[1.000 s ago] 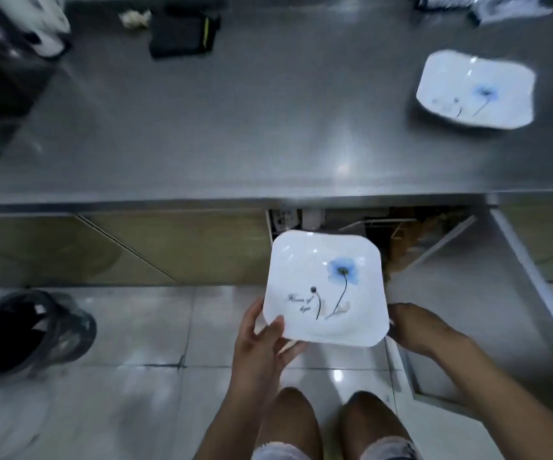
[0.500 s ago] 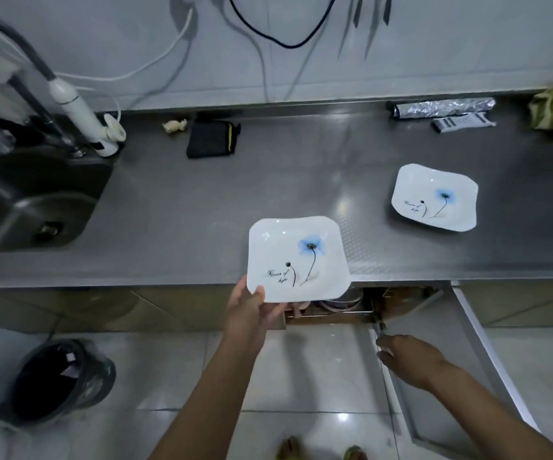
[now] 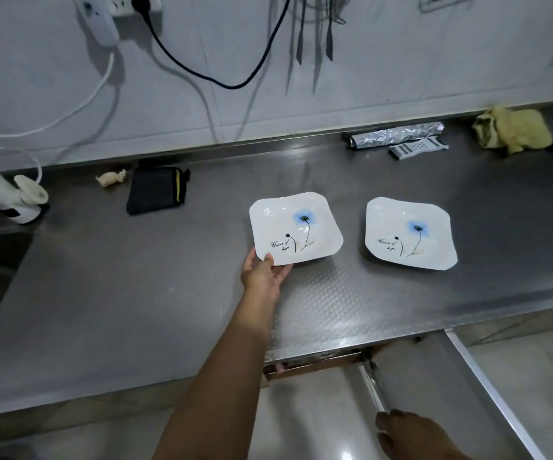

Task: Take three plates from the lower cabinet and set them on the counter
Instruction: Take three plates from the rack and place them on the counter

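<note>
— Steel table, centre frame: left hand pinches plate no. 2 by its near corner, w/ the far edge seemingly down.
— Plate no. 1?
— Lies just right, apart. Right hand, lower right by the cabinet door; grip loose, empty.
— Next?
— Prob. let go, fetch a third.

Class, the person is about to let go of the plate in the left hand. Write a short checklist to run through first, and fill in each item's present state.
1. Left hand grips the near corner of the white square flower-print plate: ok.
2. That plate lies fully flat on the steel counter: cannot tell.
3. It is clear of the second matching white plate: ok.
4. It is clear of the black folded pouch: ok.
5. Three plates on the counter: not ok, two.
6. Right hand free near the open cabinet door: ok.
</note>
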`<state>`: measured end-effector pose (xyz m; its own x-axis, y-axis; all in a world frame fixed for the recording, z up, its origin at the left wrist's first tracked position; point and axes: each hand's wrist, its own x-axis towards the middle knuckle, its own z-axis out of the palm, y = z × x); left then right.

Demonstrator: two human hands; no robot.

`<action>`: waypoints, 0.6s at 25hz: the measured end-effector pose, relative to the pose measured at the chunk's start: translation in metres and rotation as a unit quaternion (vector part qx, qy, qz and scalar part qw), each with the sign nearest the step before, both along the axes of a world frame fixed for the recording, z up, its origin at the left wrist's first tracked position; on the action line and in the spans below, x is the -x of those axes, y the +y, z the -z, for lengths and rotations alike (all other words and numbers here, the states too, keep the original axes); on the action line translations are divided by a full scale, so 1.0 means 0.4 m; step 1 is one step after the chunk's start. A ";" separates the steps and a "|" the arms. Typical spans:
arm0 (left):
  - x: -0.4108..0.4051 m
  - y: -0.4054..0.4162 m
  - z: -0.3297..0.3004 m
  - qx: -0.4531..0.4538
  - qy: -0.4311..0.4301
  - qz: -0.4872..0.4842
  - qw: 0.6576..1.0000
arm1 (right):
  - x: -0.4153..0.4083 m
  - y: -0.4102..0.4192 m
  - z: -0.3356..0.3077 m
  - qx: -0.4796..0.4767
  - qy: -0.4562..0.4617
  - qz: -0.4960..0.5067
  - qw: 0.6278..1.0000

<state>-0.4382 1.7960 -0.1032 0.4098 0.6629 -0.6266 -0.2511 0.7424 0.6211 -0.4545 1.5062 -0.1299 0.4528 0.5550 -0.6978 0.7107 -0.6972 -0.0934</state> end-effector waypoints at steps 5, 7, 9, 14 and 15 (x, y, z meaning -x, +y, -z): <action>-0.048 0.018 0.023 -0.003 0.021 0.019 1.000 | 0.001 0.024 0.017 0.001 -0.010 -0.011 1.000; -0.057 0.021 0.031 -0.009 0.026 0.025 0.999 | 0.002 0.029 0.026 0.001 -0.008 -0.017 1.000; -0.058 0.016 0.032 -0.014 0.037 0.031 0.999 | 0.005 0.033 0.032 0.008 -0.009 -0.024 1.000; -0.047 0.024 0.033 -0.013 0.063 0.061 0.996 | 0.015 0.036 0.039 -0.001 -0.006 -0.025 1.000; -0.042 0.027 0.029 -0.016 0.075 0.079 0.994 | 0.015 0.037 0.039 -0.002 -0.007 -0.025 1.000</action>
<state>-0.4215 1.8069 -0.1148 0.4142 0.6179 -0.6683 -0.0366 0.7449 0.6661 -0.4604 1.5208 -0.1454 0.4349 0.5798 -0.6890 0.7455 -0.6610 -0.0857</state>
